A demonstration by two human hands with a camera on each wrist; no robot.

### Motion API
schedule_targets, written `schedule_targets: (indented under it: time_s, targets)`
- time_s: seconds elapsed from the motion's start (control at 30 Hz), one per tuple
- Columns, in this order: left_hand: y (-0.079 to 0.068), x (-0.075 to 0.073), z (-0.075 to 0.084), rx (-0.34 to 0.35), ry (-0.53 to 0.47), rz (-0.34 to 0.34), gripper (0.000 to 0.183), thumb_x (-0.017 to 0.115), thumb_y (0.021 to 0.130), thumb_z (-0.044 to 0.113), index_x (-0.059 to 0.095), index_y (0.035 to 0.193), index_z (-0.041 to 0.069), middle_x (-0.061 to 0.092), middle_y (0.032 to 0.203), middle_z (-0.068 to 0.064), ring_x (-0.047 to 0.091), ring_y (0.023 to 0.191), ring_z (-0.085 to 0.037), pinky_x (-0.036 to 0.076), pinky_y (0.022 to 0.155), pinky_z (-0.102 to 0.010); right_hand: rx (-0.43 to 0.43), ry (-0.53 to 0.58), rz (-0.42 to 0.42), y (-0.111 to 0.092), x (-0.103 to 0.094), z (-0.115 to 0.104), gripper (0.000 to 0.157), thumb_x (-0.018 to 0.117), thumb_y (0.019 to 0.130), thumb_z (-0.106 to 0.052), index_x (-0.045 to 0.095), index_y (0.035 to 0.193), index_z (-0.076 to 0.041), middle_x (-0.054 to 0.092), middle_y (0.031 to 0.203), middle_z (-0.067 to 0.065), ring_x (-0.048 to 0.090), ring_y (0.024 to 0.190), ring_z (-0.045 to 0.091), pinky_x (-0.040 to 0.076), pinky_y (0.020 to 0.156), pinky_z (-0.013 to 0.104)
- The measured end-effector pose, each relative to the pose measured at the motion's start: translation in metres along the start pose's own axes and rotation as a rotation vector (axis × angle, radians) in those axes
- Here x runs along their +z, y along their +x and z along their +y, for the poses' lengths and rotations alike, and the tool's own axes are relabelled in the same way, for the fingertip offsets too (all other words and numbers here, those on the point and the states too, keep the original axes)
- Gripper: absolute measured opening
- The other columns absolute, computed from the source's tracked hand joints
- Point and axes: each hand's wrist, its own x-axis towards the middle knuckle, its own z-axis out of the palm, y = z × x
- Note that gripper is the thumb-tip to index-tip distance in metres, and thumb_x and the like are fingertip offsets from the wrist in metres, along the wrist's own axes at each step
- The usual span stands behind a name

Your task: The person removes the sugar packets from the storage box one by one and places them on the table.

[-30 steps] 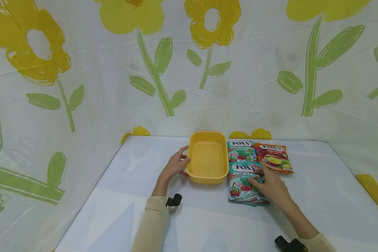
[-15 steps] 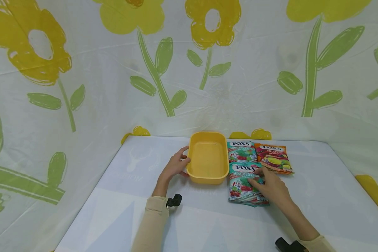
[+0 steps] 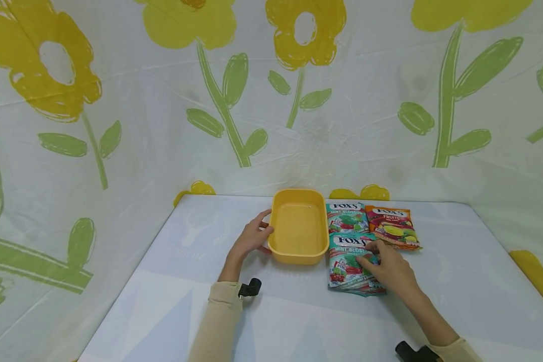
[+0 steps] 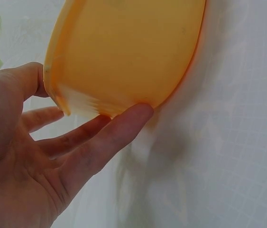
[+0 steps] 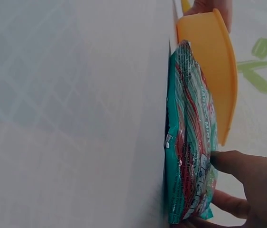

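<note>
A yellow plastic bin (image 3: 298, 257), rounded at the corners, stands at the back of the table with nothing in it. My left hand (image 3: 252, 237) touches its left side, the thumb at the rim and straight fingers against the outer wall, as the left wrist view shows. To the bin's right lies a green Fox's mint candy bag (image 3: 347, 266). My right hand (image 3: 392, 267) grips this bag from its right, thumb on the top face (image 5: 225, 161) and fingers round the side. Another green candy bag (image 3: 347, 218) and an orange-red Fox's fruit candy bag (image 3: 392, 226) lie just behind it.
The white table (image 3: 271, 322) has faint blue shapes printed on it. A flower-printed cloth (image 3: 353, 146) hangs directly behind its back edge and on both sides. A small black device sits at each wrist, at the left sleeve (image 3: 221, 311) and right sleeve (image 3: 454, 349).
</note>
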Motion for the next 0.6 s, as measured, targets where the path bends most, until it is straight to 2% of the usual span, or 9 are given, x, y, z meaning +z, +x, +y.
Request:
schedule_targets:
  time_s: [0.27, 0.4, 0.5, 0.6]
  targets:
    - [0.0, -0.001, 0.0, 0.005, -0.005, -0.008, 0.061, 0.052, 0.096, 0.023, 0.031, 0.153, 0.026, 0.053, 0.134, -0.019, 0.069, 0.089, -0.025, 0.063, 0.057, -0.039, -0.005, -0.011, -0.005, 0.0, -0.001, -0.001, 0.055, 0.07, 0.086, -0.046, 0.058, 0.119, -0.004, 0.066, 0.112, 0.021, 0.06, 0.095, 0.032, 0.057, 0.079, 0.054]
    - [-0.002, -0.002, 0.003, 0.002, 0.019, -0.018, 0.061, 0.055, 0.098, 0.029, 0.031, 0.154, 0.025, 0.052, 0.134, -0.02, 0.069, 0.083, -0.023, 0.063, 0.058, -0.038, -0.018, -0.026, -0.01, 0.0, -0.005, -0.001, 0.056, 0.07, 0.086, -0.047, 0.058, 0.12, -0.004, 0.066, 0.109, 0.02, 0.06, 0.091, 0.029, 0.057, 0.074, 0.049]
    - [-0.005, -0.005, 0.01, 0.026, 0.088, -0.002, 0.066, 0.057, 0.097, 0.04, 0.03, 0.155, 0.023, 0.052, 0.135, -0.021, 0.07, 0.078, -0.026, 0.063, 0.062, -0.039, -0.045, -0.042, 0.038, 0.0, -0.009, 0.001, 0.059, 0.071, 0.085, -0.046, 0.057, 0.124, -0.003, 0.065, 0.112, 0.02, 0.062, 0.092, 0.031, 0.057, 0.074, 0.049]
    - [-0.009, -0.008, 0.017, 0.077, 0.235, 0.052, 0.072, 0.056, 0.095, 0.05, 0.03, 0.155, 0.02, 0.051, 0.137, -0.022, 0.069, 0.095, -0.031, 0.061, 0.081, -0.044, -0.084, -0.066, 0.131, 0.001, -0.013, 0.006, 0.065, 0.073, 0.084, -0.045, 0.056, 0.128, -0.002, 0.061, 0.12, 0.024, 0.058, 0.102, 0.039, 0.053, 0.081, 0.058]
